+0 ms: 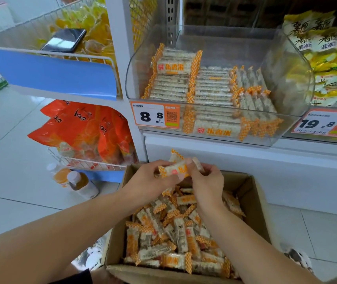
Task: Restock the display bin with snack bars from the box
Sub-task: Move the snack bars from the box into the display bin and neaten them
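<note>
Both hands up over the box (251, 193). My left hand (149, 179) and right hand (206, 181) pinch a few snack bars (175, 168) btwn curled fingers, just below the display bin (286, 83), approx half full.

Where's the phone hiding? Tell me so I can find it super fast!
Find the white wire basket at top left, above the blue panel. The phone lies there on yellow candy. It is the only flat, black, shiny thing among yellow wrappers.
</note>
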